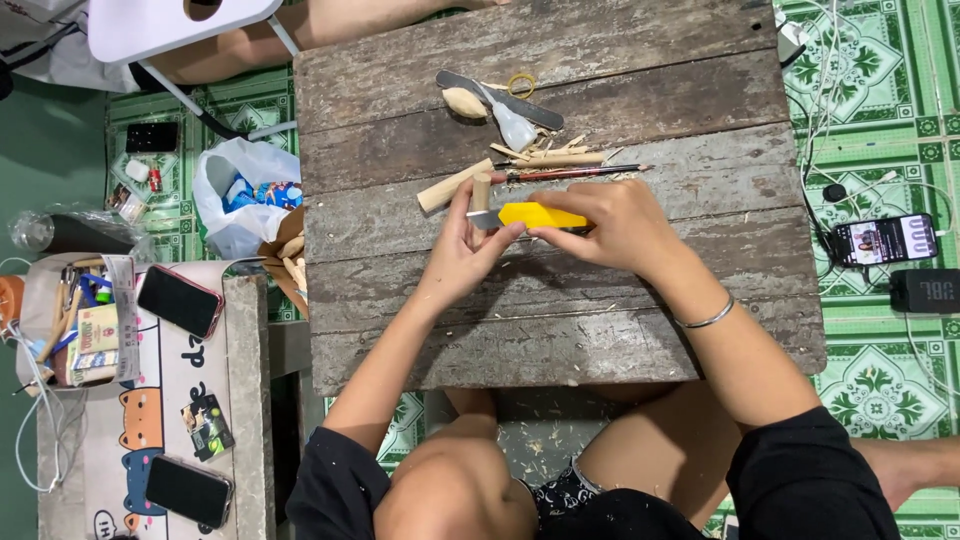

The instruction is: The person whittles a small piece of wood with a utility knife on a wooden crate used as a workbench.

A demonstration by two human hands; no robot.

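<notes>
My left hand (462, 248) grips a short wooden stick (481, 190) that stands up from my fingers over a weathered wooden table (560, 330). My right hand (610, 228) holds a yellow utility knife (540, 215); its blade tip rests against the stick by my left thumb. Just beyond lie a longer wooden dowel (452, 186), a dark red pencil (570, 173), wood offcuts (555, 156), a carved wooden piece (464, 102), a grey file (500, 98), a small clear bottle (512, 127) and a yellow rubber band (521, 85).
A white plastic bag (238, 195) and wood scraps (290, 265) sit left of the table. A low side table (245, 400) carries two phones (180, 300) and a box of tools. A phone (885, 240), a speaker (925, 290) and cables lie on the green tiled floor at right.
</notes>
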